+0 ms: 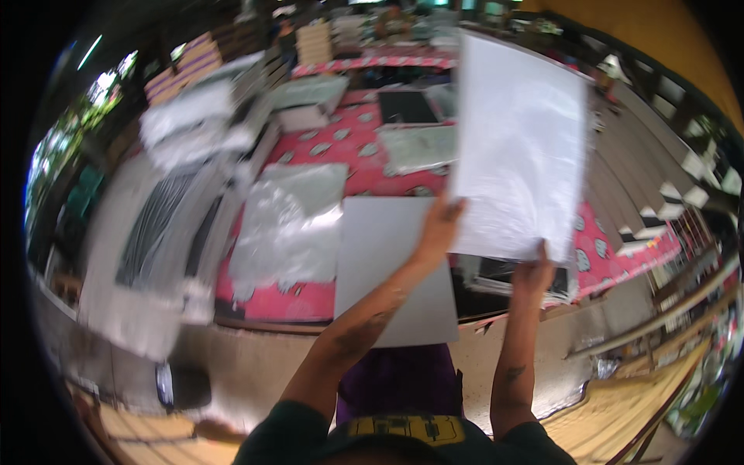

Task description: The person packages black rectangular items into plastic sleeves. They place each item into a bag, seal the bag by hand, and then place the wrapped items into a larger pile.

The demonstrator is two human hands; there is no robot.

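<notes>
Raised above the table on the right is a large white rectangular panel [519, 147], glossy as if covered in clear plastic. My left hand [443, 222] is closed on its left edge near the lower corner. On its bottom edge, toward the right corner, my right hand [535, 273] is closed with the thumb up on the front face. A plain grey-white board [387, 271] lies below my left forearm, overhanging the near table edge. Left of it rests a clear plastic bag or sheet [291, 225]. Dark-framed flat pieces [496, 271] lie partly hidden under the raised panel.
A pink patterned cloth [364, 147] covers the table. Wrapped stacks [194, 116] and a plastic-covered pile [170, 225] stand left. A black panel [407, 108] and another plastic-wrapped piece [418, 147] lie farther back. Long grey-brown lengths [635, 163] are stacked at right. A person [394, 22] is in the background.
</notes>
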